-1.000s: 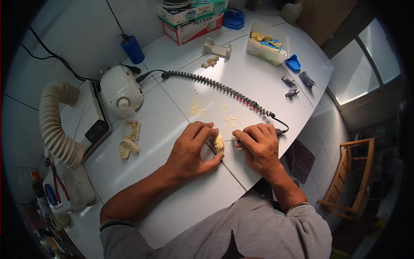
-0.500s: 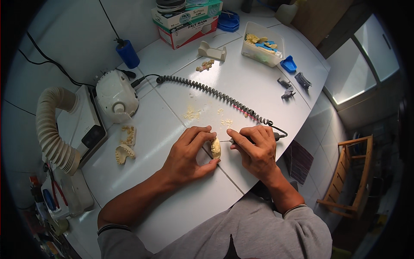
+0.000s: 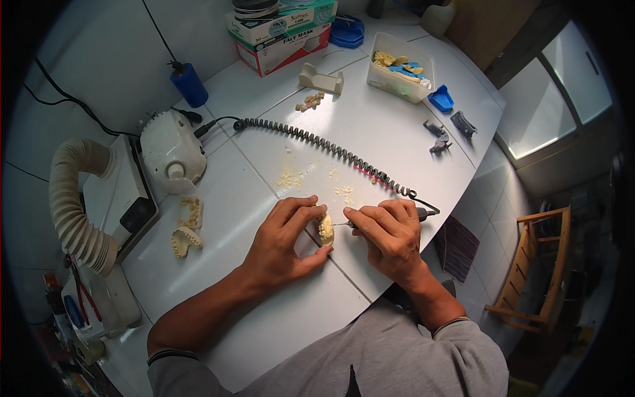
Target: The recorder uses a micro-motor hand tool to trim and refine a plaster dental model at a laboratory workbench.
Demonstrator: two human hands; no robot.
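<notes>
Between the thumb and fingers of my left hand [image 3: 281, 235] is a cream dental cast [image 3: 326, 230], held on edge with its row of teeth showing. My right hand [image 3: 390, 235] grips a rotary handpiece [image 3: 426, 213] like a pen; most of its body is hidden by the fingers. Its thin metal bur [image 3: 340, 224] points left and meets the side of the cast, or nearly so. A black coiled cord [image 3: 317, 140] runs from the handpiece to a white control unit [image 3: 173, 151] at the left. Pale shavings [image 3: 289, 177] lie on the table beyond my hands.
Two more dental casts [image 3: 186, 242] sit left of my forearm, near a ribbed suction hose [image 3: 83, 205]. Farther back are a pile of loose teeth [image 3: 309, 102], a cream holder [image 3: 321, 81] and stacked boxes [image 3: 284, 49]. A plastic tub [image 3: 403, 85], blue tray [image 3: 441, 98] and grey pieces [image 3: 438, 136] stand at far right.
The whole view has shifted a little, so the table things appear slightly further left. The cast and handpiece stay in my hands, with the bur still at the cast's side.
</notes>
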